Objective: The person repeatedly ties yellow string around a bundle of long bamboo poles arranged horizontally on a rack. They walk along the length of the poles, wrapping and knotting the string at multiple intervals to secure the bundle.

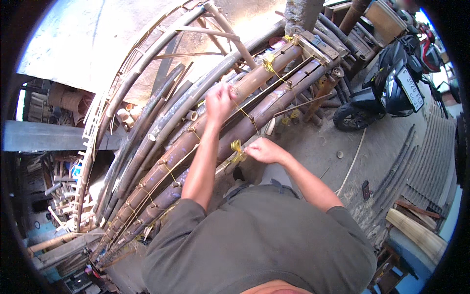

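Two long bamboo poles lie side by side before me, a nearer brown one (281,102) and a farther one (259,81), with pegs and yellow cord lashed across them. My left hand (220,103) is closed above the farther pole. A thin cord runs near its fingertips, but what the fingers hold is too small to make out. On the near side of the poles, my right hand (264,150) pinches a bundle of yellow cord (237,150), which hangs at its fingertips. Another loose yellow bundle (268,62) is tied farther up the far pole.
Beyond the poles stand more dark bamboo lengths (171,122) and a curved bamboo frame (105,108). A concrete post (301,17) rises at the poles' far end. To the right are a parked motorcycle (387,90) and corrugated sheets (431,152). A pale stick (353,159) lies on the floor.
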`<state>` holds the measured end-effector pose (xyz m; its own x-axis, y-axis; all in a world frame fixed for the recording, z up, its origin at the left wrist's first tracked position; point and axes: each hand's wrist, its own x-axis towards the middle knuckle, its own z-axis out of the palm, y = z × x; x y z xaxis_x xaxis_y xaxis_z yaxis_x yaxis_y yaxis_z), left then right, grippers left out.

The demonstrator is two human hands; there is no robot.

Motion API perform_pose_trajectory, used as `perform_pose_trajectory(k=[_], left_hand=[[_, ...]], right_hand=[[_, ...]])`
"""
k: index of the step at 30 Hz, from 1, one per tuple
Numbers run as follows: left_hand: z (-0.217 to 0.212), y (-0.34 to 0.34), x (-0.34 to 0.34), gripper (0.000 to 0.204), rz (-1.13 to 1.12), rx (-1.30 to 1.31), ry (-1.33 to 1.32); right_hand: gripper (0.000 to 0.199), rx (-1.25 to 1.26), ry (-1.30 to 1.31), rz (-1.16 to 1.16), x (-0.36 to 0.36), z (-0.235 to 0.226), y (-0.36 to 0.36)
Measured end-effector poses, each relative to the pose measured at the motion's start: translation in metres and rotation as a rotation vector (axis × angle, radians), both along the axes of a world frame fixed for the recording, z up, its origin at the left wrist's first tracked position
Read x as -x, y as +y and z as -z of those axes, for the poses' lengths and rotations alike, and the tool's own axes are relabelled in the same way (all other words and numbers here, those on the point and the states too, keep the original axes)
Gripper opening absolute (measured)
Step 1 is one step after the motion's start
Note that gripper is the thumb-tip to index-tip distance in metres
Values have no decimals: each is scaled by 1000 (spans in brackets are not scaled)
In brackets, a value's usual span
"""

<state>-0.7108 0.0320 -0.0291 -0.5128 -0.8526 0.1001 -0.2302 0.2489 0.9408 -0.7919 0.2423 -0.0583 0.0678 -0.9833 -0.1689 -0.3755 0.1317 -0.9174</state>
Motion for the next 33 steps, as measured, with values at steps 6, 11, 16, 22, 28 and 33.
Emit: perform_pose_trajectory(k=[6, 11, 16, 22, 28, 33], left_hand=[[85, -102, 9, 29, -178, 126, -468], [48, -94, -46, 35, -38, 298, -496], [-8, -7, -183, 35, -42, 288, -700], [18, 57, -188, 33, 53, 103, -780], [34, 41, -202, 36, 60, 163, -575], [44, 38, -210, 35, -5, 209, -606]], right_hand=[[21, 41, 566, -34, -44, -1, 8], [35, 216, 410, 28, -116, -2, 23], [31, -422, -1236, 339, -164, 22, 20], [25, 582, -1241, 720, -212, -11, -98], [76, 55, 745, 93, -147, -70, -188], [51, 100, -438, -94, -137, -38, -209]])
